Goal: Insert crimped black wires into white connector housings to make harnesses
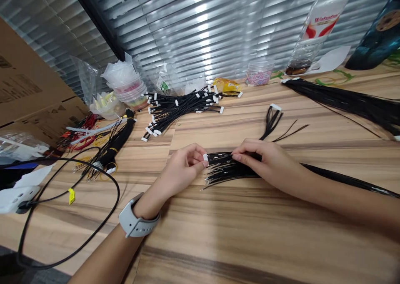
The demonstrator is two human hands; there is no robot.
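My left hand (184, 167) pinches a small white connector (205, 157) between thumb and fingers. My right hand (265, 163) lies over a loose bundle of thin black wires (225, 169), with its fingertips pinching one wire close to the connector. The wires' bare metal ends fan out toward my left hand. The bundle runs on to the right under my right forearm. A grey watch (136, 221) sits on my left wrist.
A pile of black wires with white connectors (181, 109) lies behind. One finished harness (271, 119) rests beyond my right hand. A long black wire bunch (350, 102) crosses the right. Plastic tubs (128, 90), a bottle (315, 29), cardboard boxes (28, 88) and a black cable loop (78, 217) stand left.
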